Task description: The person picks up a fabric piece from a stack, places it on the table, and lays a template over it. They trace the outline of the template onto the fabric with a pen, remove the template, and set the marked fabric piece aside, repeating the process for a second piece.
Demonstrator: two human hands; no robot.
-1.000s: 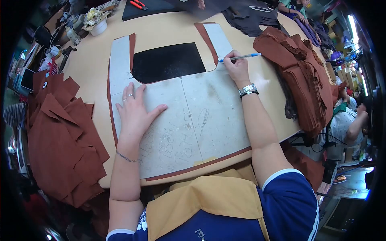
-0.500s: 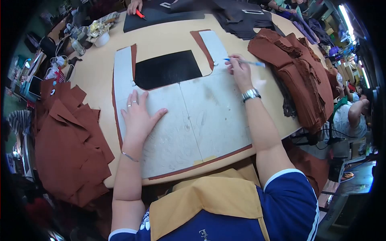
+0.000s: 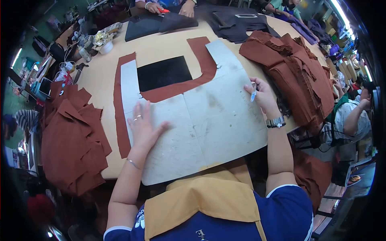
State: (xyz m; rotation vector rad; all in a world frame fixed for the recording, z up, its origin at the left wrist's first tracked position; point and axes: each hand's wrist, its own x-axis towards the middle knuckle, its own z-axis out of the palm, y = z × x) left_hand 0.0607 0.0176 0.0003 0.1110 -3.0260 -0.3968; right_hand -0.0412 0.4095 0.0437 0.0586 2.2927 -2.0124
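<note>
A large grey-white U-shaped template (image 3: 225,116) with pencil-like lines lies askew over a brown fabric piece (image 3: 177,89). Brown shows along the left side and around the inner notch. My left hand (image 3: 145,127) rests on the template's left part, its fingers spread. At the right edge of the template, my right hand (image 3: 263,97) grips the rim with thumb and fingers, a blue-and-white pen (image 3: 253,94) tucked in the same hand. A black rectangular panel (image 3: 164,73) shows inside the notch, on the table.
Brown fabric pieces are stacked at the right (image 3: 297,76) and a brown pile (image 3: 74,144) hangs over the left edge. Across the table (image 3: 225,46), a co-worker's hand (image 3: 187,9) lies by dark fabric (image 3: 179,22); the other holds a red tool. A white pot (image 3: 106,48) stands back left.
The template has slid toward me and right, uncovering more brown fabric. My right hand has moved from marking near the notch to the template's right edge, the pen turned downward.
</note>
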